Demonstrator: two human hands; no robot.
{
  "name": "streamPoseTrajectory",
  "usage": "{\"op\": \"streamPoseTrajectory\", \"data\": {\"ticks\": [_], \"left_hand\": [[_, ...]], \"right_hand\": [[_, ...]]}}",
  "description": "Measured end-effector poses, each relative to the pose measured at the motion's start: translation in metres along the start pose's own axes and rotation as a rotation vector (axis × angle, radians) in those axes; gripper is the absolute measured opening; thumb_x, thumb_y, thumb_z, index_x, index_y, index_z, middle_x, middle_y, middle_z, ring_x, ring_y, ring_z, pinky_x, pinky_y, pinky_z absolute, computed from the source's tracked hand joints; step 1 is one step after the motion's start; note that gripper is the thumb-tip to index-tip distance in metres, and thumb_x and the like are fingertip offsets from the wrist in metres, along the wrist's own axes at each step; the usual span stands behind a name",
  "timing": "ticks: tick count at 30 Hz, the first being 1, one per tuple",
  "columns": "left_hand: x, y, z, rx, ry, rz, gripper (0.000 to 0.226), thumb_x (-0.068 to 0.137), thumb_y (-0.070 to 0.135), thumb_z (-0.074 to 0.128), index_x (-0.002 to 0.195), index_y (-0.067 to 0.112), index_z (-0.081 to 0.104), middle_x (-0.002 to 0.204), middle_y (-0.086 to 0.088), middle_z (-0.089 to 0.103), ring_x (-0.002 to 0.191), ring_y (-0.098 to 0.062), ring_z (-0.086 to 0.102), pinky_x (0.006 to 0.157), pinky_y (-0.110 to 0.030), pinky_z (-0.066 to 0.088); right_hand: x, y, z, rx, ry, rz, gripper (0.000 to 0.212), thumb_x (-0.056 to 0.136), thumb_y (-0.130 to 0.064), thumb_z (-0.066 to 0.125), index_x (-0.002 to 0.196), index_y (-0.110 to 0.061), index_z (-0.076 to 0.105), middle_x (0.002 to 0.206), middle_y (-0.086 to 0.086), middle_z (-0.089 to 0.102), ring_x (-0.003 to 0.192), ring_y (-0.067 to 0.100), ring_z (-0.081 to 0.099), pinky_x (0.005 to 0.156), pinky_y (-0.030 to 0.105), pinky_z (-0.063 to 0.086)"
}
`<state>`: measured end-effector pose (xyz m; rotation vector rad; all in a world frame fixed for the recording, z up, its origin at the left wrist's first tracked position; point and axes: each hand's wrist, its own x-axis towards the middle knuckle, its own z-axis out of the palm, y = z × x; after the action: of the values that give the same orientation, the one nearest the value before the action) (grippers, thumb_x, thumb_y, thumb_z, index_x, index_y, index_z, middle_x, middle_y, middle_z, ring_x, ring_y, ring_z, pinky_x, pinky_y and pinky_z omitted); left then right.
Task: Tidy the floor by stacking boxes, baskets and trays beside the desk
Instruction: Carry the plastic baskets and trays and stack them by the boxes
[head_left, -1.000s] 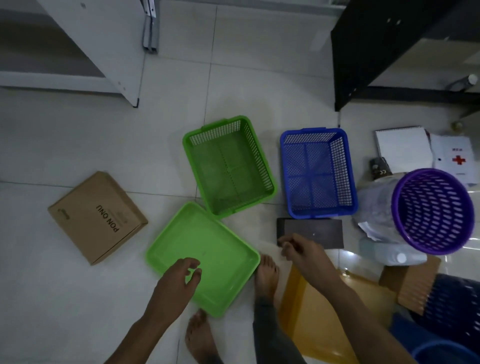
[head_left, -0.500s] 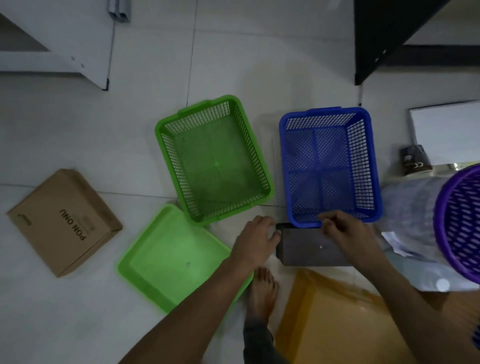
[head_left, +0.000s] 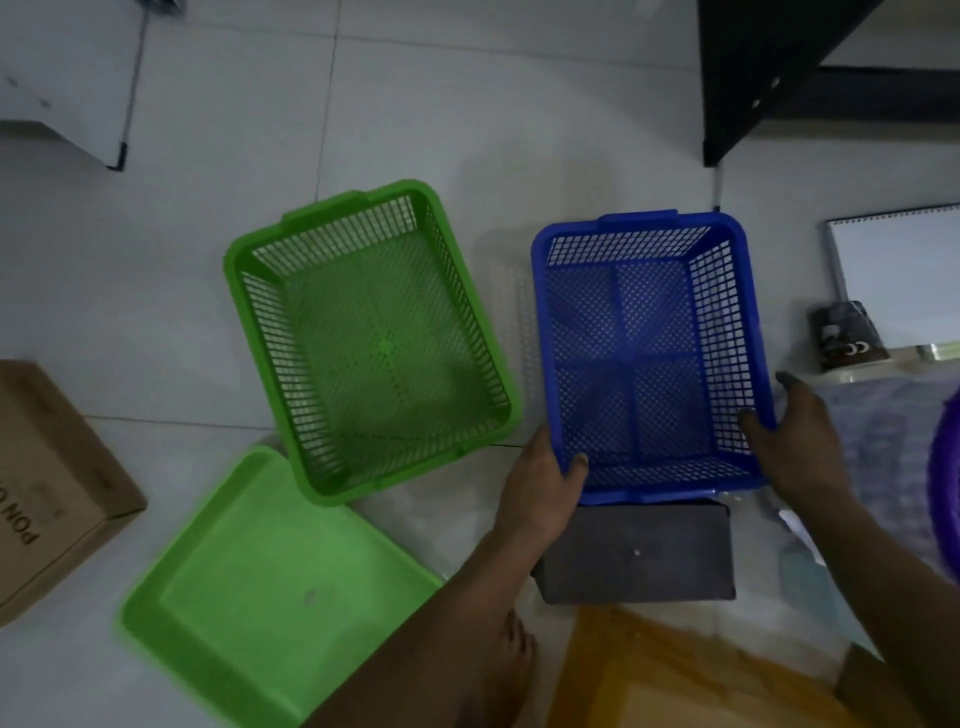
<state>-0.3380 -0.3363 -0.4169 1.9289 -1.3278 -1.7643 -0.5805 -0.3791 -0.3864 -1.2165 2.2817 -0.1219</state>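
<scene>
With both hands on it, the blue basket (head_left: 647, 358) sits upright on the tiled floor (head_left: 156, 312), mouth up, just right of the green basket (head_left: 371, 338). Left hand (head_left: 540, 493) grips the near-left corner, thumb hooked over the rim into the basket, rest of the hand outside the wall. Right hand (head_left: 795, 447) holds the near-right corner, thumb inside against the mesh, fingers spread along the outer wall. Can't tell if the basket is lifted off the floor or resting on it. Its near edge overlaps or touches a dark grey flat box (head_left: 636, 556) lying just in front. Green basket is rotated slightly, near corner over the far edge of a green tray (head_left: 260, 597) flat on the floor. Brown cardboard box (head_left: 47, 483) at the left edge of view, well apart from the baskets. Orange tray (head_left: 675, 675) near the bottom, next to a bare foot (head_left: 511, 660). Spiral notebook (head_left: 898, 270) and purple basket rim (head_left: 943, 483) at far right. Black desk leg (head_left: 737, 78) beyond the blue basket.
</scene>
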Motion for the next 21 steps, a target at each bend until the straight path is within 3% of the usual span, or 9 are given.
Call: {"op": "streamPoseTrajectory", "data": {"ticks": [4, 12, 16, 21], "left_hand": [[0.012, -0.003, 0.013, -0.075, 0.093, -0.012, 0.041, 0.094, 0.039, 0.048, 0.131, 0.022, 0.048, 0.122, 0.0, 0.058, 0.107, -0.015, 0.058, 0.093, -0.04, 0.052], [0.015, 0.011, -0.006, 0.008, 0.237, 0.055, 0.025, 0.098, 0.021, 0.05, 0.121, 0.015, 0.056, 0.11, -0.001, 0.062, 0.095, -0.018, 0.059, 0.077, -0.03, 0.049], [0.011, 0.018, -0.023, 0.003, 0.248, 0.083, 0.024, 0.096, 0.019, 0.051, 0.118, 0.015, 0.059, 0.107, 0.001, 0.064, 0.09, -0.016, 0.061, 0.077, -0.031, 0.051], [-0.014, 0.027, -0.048, -0.036, 0.23, 0.124, 0.022, 0.099, 0.019, 0.047, 0.12, 0.017, 0.054, 0.104, 0.008, 0.055, 0.094, -0.012, 0.057, 0.08, -0.033, 0.051]], "right_hand": [[0.007, 0.012, 0.01, 0.057, -0.097, -0.006, 0.042, 0.095, -0.01, 0.053, 0.135, -0.002, 0.042, 0.13, 0.024, 0.054, 0.117, 0.041, 0.052, 0.087, 0.042, 0.043], [0.016, 0.011, 0.002, 0.149, -0.069, 0.207, 0.037, 0.097, -0.014, 0.049, 0.132, 0.0, 0.05, 0.123, 0.027, 0.059, 0.111, 0.043, 0.055, 0.087, 0.043, 0.043], [0.014, 0.002, -0.013, 0.245, -0.07, 0.267, 0.034, 0.096, -0.018, 0.053, 0.126, -0.001, 0.053, 0.118, 0.024, 0.062, 0.104, 0.04, 0.06, 0.089, 0.049, 0.049], [-0.01, -0.013, -0.028, 0.337, -0.054, 0.258, 0.032, 0.094, -0.025, 0.058, 0.12, -0.007, 0.054, 0.109, 0.018, 0.064, 0.093, 0.034, 0.062, 0.082, 0.047, 0.051]]}}
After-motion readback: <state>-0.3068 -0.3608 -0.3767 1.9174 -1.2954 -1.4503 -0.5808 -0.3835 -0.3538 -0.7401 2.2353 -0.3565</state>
